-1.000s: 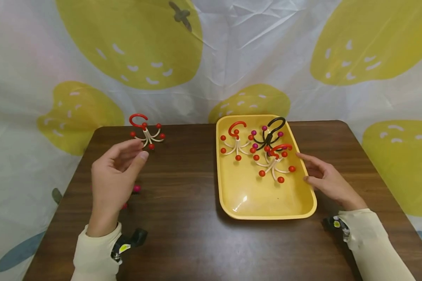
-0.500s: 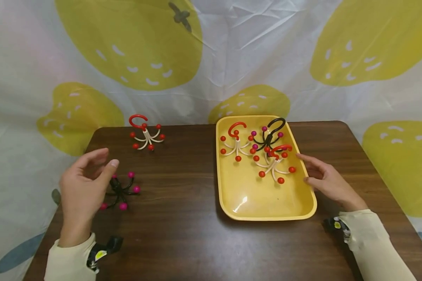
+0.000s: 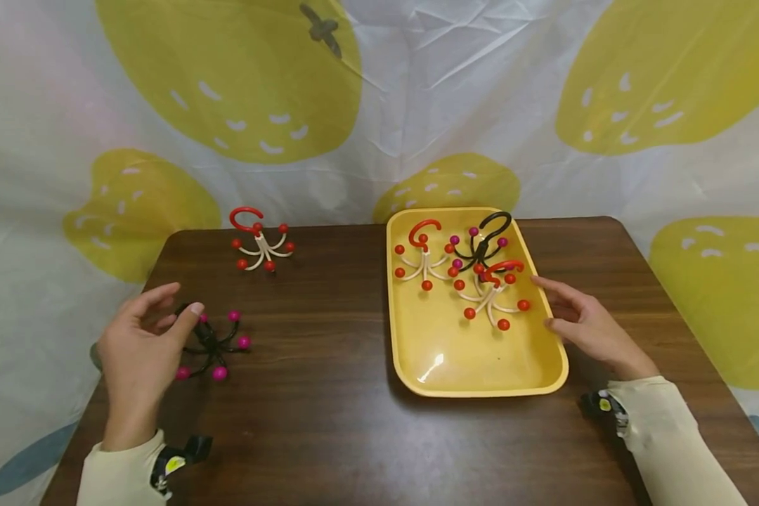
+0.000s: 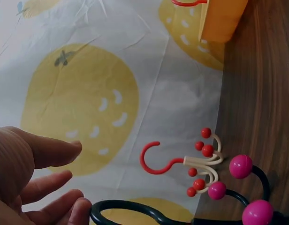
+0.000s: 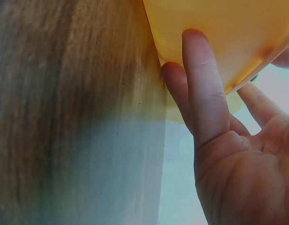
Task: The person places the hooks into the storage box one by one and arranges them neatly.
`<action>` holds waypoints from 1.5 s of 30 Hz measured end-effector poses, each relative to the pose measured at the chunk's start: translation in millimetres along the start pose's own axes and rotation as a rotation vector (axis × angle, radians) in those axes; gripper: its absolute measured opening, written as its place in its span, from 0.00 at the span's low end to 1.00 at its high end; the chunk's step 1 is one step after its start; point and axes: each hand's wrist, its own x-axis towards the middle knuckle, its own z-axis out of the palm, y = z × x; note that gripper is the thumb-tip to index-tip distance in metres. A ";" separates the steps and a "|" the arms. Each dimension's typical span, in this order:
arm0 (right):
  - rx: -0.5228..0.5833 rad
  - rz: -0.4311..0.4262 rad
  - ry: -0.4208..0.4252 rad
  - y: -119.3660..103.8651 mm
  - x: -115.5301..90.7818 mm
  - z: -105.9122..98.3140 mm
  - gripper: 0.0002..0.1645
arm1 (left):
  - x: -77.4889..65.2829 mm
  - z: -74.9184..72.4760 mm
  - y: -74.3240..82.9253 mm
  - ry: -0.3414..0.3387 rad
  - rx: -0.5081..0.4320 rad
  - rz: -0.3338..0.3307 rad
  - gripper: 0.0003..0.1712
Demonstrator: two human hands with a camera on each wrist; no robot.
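A black claw-shaped hook [image 3: 210, 344] with magenta ball tips stands on the left of the table. My left hand [image 3: 140, 351] is beside its upper end, thumb and fingers apart. In the left wrist view the fingertips lie close to the black loop [image 4: 156, 213]; contact is hard to tell. My right hand [image 3: 591, 327] touches the right side of the yellow tray [image 3: 443, 348], and the right wrist view has its extended fingers [image 5: 203, 79] against the outer wall. Inside the tray are two cream hooks with red tops, one left [image 3: 426, 263] and one right [image 3: 492, 299], and a black hook [image 3: 481, 249].
Another cream hook [image 3: 262, 246] with a red top and red balls stands at the table's back left. Behind the brown wooden table [image 3: 329, 422] hangs a white cloth [image 3: 379, 84] with yellow fruit prints.
My left hand has moved left and down, away from the cream hook to the black one, which was mostly hidden before. My right hand and the tray have stayed in place.
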 end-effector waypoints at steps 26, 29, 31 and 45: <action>-0.002 0.036 0.003 0.0 -1.0 0.1 0.42 | 2.5 1.4 -26.7 -0.030 0.101 0.017 0.20; -0.003 0.035 0.005 -0.1 -1.2 0.2 0.42 | 2.9 0.8 -27.8 -0.023 0.119 0.028 0.19; -0.002 0.033 0.007 -0.2 -1.5 0.2 0.42 | 3.5 0.9 -28.7 -0.024 0.126 0.036 0.19; 0.003 0.021 0.012 0.3 -0.9 0.5 0.42 | 8.5 3.1 -27.8 -0.015 0.126 0.105 0.15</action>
